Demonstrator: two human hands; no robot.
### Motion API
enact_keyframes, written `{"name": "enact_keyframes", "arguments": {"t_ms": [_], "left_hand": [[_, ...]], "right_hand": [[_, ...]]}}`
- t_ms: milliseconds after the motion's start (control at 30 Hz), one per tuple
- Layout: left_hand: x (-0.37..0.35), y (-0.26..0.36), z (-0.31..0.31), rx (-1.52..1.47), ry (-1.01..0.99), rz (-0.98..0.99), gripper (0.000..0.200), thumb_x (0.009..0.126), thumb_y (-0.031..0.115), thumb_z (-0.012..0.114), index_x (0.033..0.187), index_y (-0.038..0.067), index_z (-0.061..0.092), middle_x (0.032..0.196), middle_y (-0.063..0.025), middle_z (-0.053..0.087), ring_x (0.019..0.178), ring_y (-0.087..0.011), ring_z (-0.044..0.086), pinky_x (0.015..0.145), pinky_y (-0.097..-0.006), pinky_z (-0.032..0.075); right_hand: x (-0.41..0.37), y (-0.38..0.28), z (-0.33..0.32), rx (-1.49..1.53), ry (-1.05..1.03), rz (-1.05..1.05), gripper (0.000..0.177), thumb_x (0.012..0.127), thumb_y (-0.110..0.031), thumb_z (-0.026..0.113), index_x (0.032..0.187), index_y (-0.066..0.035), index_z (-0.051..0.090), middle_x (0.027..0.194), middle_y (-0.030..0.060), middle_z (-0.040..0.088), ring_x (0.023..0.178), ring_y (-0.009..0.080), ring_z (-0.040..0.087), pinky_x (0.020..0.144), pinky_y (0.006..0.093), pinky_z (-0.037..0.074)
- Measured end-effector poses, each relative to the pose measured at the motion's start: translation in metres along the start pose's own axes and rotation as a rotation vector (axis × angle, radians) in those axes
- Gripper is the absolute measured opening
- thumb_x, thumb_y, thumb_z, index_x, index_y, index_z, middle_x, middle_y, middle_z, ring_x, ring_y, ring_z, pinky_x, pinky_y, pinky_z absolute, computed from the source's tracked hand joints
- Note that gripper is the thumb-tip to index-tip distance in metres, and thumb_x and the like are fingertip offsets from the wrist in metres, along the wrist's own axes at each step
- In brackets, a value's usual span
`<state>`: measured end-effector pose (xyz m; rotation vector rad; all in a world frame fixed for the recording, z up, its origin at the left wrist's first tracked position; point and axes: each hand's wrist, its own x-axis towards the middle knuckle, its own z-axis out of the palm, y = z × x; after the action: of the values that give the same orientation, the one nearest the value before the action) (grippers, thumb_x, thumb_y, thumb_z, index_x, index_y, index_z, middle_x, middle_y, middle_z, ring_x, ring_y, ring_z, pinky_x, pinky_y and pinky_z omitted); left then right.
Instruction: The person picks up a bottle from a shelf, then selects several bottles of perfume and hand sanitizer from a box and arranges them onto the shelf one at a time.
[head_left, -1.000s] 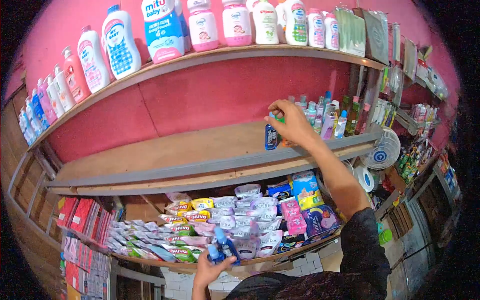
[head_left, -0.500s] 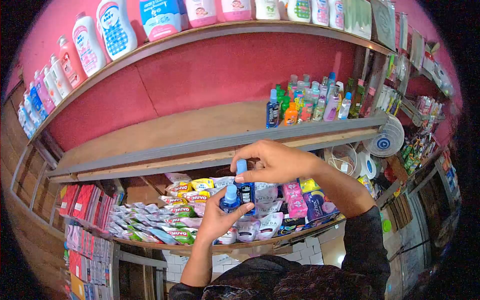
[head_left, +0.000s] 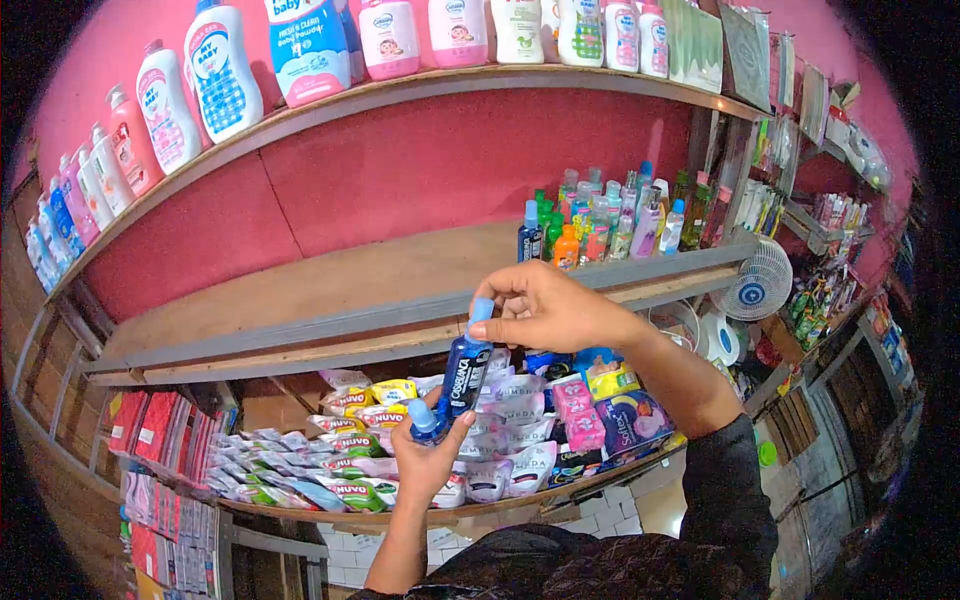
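Note:
My left hand (head_left: 430, 462) is wrapped round a dark blue bottle with a light blue cap (head_left: 426, 424). Its thumb also rests near the base of a second dark blue bottle (head_left: 463, 375), tilted, with white lettering facing me. Fingers of my right hand (head_left: 530, 305) pinch this second bottle by its light blue cap. Both bottles are above the packets and in front of the shelf edge. A similar dark blue bottle (head_left: 530, 235) stands upright on the middle shelf, at the left end of a group of small coloured bottles (head_left: 597, 228).
Above runs an upper shelf (head_left: 400, 90) with large baby-care bottles. Below the hands lie Nuvo packets (head_left: 352, 443) and other packs (head_left: 633, 417) on a lower shelf. Red boxes (head_left: 150, 430) are at the left, a white fan (head_left: 757, 285) at the right.
The second bottle has turned and tilted, so its lettering now shows differently. The first bottle and my left hand are slightly lower and further left. The whole view has shifted a little.

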<state>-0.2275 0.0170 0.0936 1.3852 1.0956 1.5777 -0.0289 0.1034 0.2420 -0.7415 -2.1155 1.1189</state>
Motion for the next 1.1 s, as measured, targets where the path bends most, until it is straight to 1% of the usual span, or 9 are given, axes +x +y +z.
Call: {"name": "enact_keyframes", "arguments": {"t_ms": [200,333,467,600,633,733,833,933,1100], "left_hand": [[-0.006,-0.010,-0.011,-0.060,0.083,0.068,0.049,0.081,0.001,0.074,0.126,-0.005,0.055,0.113,-0.0156,0.066,0.086,-0.0111,0.063,0.076,-0.0254,0.052],[-0.028,-0.020,-0.031,0.004,0.114,-0.017,0.035,0.081,0.000,0.073,0.114,-0.005,0.060,0.104,-0.0131,0.067,0.085,-0.0133,0.064,0.076,-0.0266,0.054],[-0.051,-0.029,-0.044,0.071,0.190,-0.122,0.025,0.082,0.001,0.072,0.104,-0.005,0.063,0.095,-0.0103,0.068,0.082,-0.0146,0.065,0.074,-0.0279,0.055],[-0.066,-0.033,-0.049,0.048,0.276,-0.143,0.022,0.083,0.003,0.072,0.101,-0.006,0.064,0.089,-0.0083,0.067,0.076,-0.0142,0.065,0.067,-0.0280,0.055],[-0.069,-0.035,-0.051,0.053,0.297,-0.143,0.022,0.083,0.003,0.072,0.101,-0.006,0.064,0.088,-0.0081,0.067,0.075,-0.0142,0.066,0.066,-0.0279,0.055],[-0.075,-0.042,-0.054,0.070,0.343,-0.171,0.021,0.083,0.003,0.072,0.100,-0.006,0.064,0.088,-0.0078,0.067,0.072,-0.0140,0.065,0.066,-0.0278,0.055],[-0.078,-0.049,-0.059,0.044,0.341,-0.161,0.020,0.083,0.004,0.072,0.099,-0.006,0.064,0.086,-0.0079,0.067,0.069,-0.0140,0.065,0.065,-0.0279,0.054],[-0.079,-0.043,-0.056,-0.011,0.378,-0.205,0.020,0.083,0.004,0.072,0.099,-0.006,0.064,0.084,-0.0083,0.067,0.069,-0.0142,0.066,0.065,-0.0277,0.054],[-0.078,-0.045,-0.056,0.022,0.365,-0.202,0.020,0.083,0.003,0.071,0.099,-0.007,0.064,0.083,-0.0090,0.068,0.070,-0.0151,0.066,0.066,-0.0281,0.055]], "right_hand": [[0.020,-0.004,-0.025,0.061,0.138,-0.183,0.016,0.091,-0.010,0.065,0.101,0.001,0.059,0.082,0.0020,0.063,0.071,0.0059,0.059,0.059,0.0225,0.049],[0.048,-0.001,-0.072,0.006,0.411,-0.346,0.014,0.088,-0.007,0.066,0.097,0.000,0.060,0.076,0.0016,0.062,0.065,0.0068,0.058,0.055,0.0241,0.047],[0.075,0.014,-0.117,-0.449,0.661,-0.257,0.016,0.081,-0.011,0.070,0.091,0.000,0.065,0.069,0.0053,0.063,0.060,0.0087,0.057,0.056,0.0281,0.046],[0.100,0.025,-0.145,-0.719,0.766,-0.180,0.021,0.076,-0.016,0.072,0.088,0.001,0.067,0.071,0.0150,0.066,0.064,0.0246,0.065,0.062,0.0371,0.051],[0.105,0.027,-0.150,-0.749,0.744,-0.134,0.023,0.075,-0.018,0.071,0.087,0.001,0.068,0.078,0.0198,0.068,0.073,0.0337,0.068,0.069,0.0419,0.053],[0.124,0.051,-0.168,-0.897,0.678,0.006,0.028,0.074,-0.021,0.071,0.089,0.002,0.069,0.084,0.0229,0.068,0.080,0.0372,0.068,0.073,0.0437,0.054],[0.141,0.081,-0.173,-1.026,0.686,0.025,0.030,0.072,-0.023,0.074,0.088,0.001,0.069,0.081,0.0224,0.068,0.082,0.0341,0.068,0.074,0.0410,0.053],[0.143,0.075,-0.168,-1.005,0.509,0.278,0.029,0.070,-0.022,0.075,0.088,0.001,0.070,0.086,0.0237,0.069,0.087,0.0343,0.069,0.078,0.0416,0.054],[0.155,0.088,-0.168,-1.109,0.372,0.328,0.029,0.068,-0.023,0.076,0.084,0.000,0.071,0.086,0.0213,0.069,0.085,0.0341,0.069,0.077,0.0421,0.054]]}}
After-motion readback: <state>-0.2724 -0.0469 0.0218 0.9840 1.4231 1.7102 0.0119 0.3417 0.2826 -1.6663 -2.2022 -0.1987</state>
